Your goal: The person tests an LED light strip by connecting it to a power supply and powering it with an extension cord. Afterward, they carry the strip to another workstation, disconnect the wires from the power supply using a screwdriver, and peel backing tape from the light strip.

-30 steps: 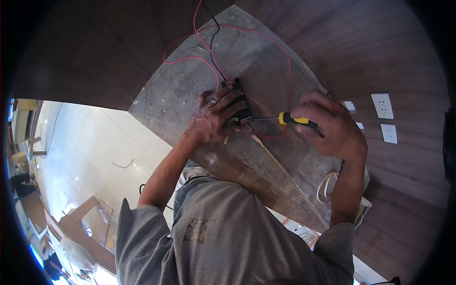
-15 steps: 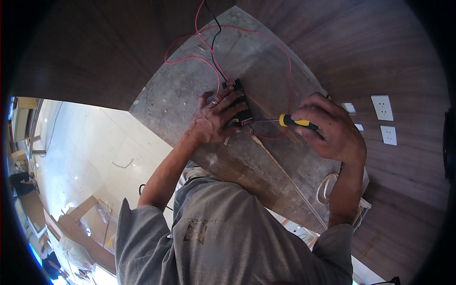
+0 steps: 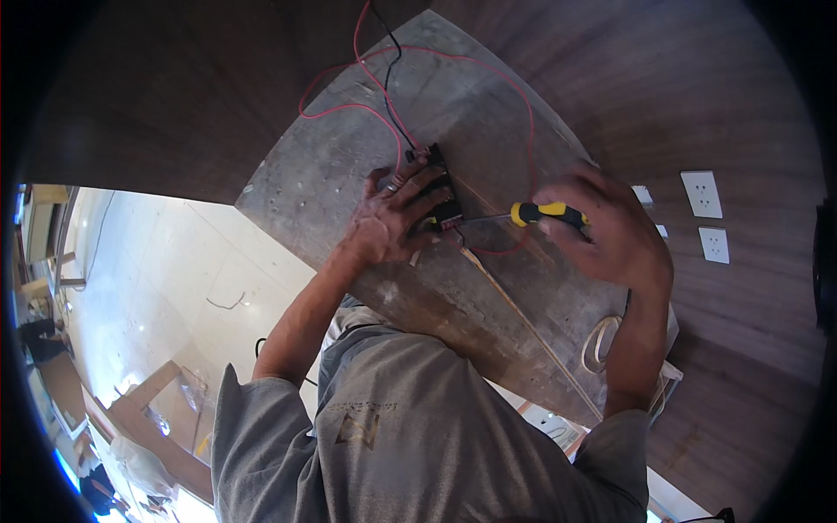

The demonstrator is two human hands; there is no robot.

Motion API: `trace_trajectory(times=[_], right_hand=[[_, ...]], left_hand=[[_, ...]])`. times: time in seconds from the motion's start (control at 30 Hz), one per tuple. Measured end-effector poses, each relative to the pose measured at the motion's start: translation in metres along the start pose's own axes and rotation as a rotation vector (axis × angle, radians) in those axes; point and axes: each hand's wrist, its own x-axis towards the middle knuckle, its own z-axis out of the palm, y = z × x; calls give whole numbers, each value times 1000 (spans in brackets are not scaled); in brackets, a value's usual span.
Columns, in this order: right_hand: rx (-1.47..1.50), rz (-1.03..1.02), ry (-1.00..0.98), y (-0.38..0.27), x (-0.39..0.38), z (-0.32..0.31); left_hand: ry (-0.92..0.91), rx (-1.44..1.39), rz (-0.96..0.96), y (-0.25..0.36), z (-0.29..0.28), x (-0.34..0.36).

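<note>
A slim black electrical unit (image 3: 447, 212) with a terminal strip at its near end lies on the worn grey board. My left hand (image 3: 390, 218) is closed over it, fingers across its top. A screwdriver (image 3: 551, 213) with a yellow-and-black handle is in my right hand (image 3: 610, 228), which is partly blurred. Its thin shaft runs left, the tip at the unit's near end; whether it sits in a screw is too small to tell. Red wire (image 3: 384, 94) and black wire (image 3: 390, 77) join the far end. A pale cable (image 3: 514, 305) leads from the near end toward my right.
The grey board (image 3: 349, 157) has its corner pointing away from me, between dark wood panels (image 3: 724, 105). White wall sockets (image 3: 702, 193) are on the right panel. A coil of white cable (image 3: 597, 344) lies beside my right forearm. Wooden pieces (image 3: 148, 392) stand on the pale floor at left.
My right hand's fingers have shifted and loosened around the screwdriver, showing more of its handle. The handle has tilted slightly. My left hand stays on the unit.
</note>
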Motion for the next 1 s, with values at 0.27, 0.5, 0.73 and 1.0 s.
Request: trace_trajectory(times=[0.27, 0.5, 0.73, 1.0], right_hand=[[-368, 192, -183, -50, 32, 1], [-147, -359, -105, -32, 29, -3], [78, -298, 57, -37, 26, 13], [-91, -240, 133, -13, 7, 7]], left_hand=[[-21, -3, -31, 5, -7, 2], [-3, -15, 2, 4, -5, 4], [-37, 19, -26, 6, -8, 2], [96, 76, 74, 9, 14, -13]])
